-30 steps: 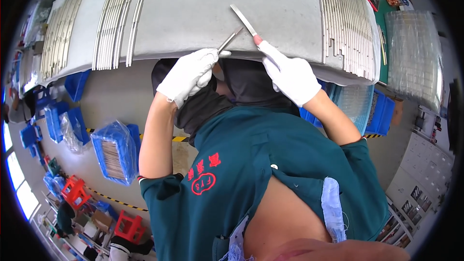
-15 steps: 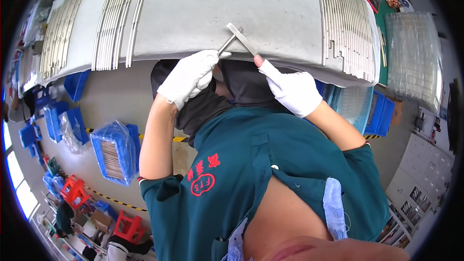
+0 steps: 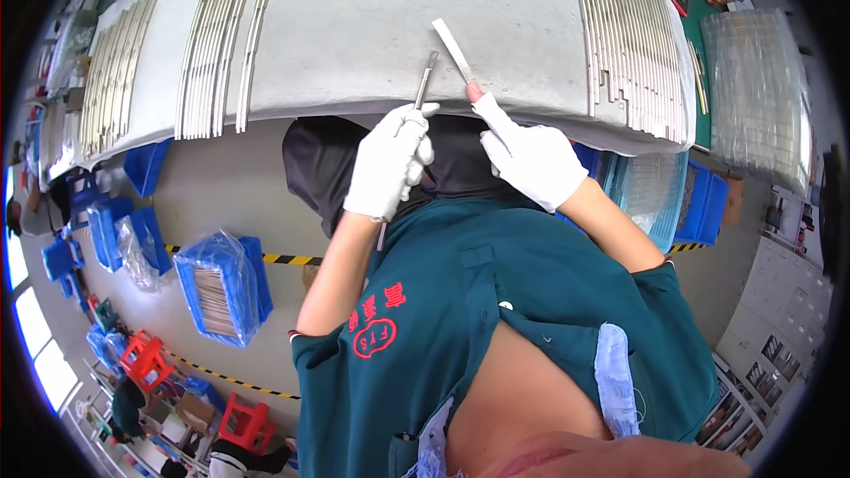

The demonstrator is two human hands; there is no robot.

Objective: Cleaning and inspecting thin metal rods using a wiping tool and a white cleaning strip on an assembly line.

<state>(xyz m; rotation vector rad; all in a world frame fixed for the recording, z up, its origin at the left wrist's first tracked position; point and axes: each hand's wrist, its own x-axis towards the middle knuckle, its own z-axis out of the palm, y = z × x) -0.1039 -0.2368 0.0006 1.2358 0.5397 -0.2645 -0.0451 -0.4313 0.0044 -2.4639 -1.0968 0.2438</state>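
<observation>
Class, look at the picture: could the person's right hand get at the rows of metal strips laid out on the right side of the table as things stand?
Probably yes. The right hand is already over the table edge, one fingertip pressing a flat strip, and bare tabletop lies between it and the rows of metal strips.

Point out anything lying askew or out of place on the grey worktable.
One flat metal strip lies slanted by itself in the open middle of the grey worktable, touched by the right hand, while the other strips sit in neat parallel rows. The left hand holds another strip.
</observation>
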